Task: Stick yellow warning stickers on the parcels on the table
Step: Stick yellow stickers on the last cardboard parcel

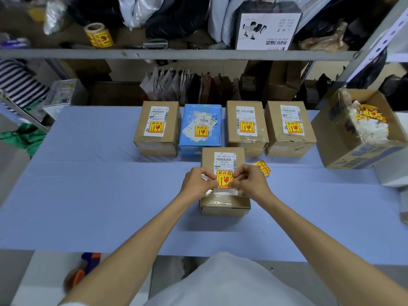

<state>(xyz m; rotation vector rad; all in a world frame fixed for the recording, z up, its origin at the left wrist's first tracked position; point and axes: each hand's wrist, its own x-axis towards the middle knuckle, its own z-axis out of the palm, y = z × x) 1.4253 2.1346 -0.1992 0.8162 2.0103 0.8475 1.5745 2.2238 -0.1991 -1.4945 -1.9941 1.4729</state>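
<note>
A brown cardboard parcel (223, 204) lies in the middle of the blue table (88, 184), a white shipping label on its top. My left hand (197, 182) and my right hand (249, 181) both pinch a yellow warning sticker (224, 178) by its side edges, right over the lower part of that label. My left hand also holds a bit of white backing paper. A few loose yellow stickers (263, 167) lie to the right of the parcel. Behind stand three brown parcels (157, 127) (246, 127) (289, 129) and a blue one (201, 129), each with a yellow sticker on top.
An open carton (344, 138) at the right holds crumpled backing paper and yellow scraps. A roll of yellow stickers (98, 36) and scissors (154, 44) sit on the shelf above. Bags and boxes stand behind the table. Orange-blue scissors (85, 268) lie below the near edge.
</note>
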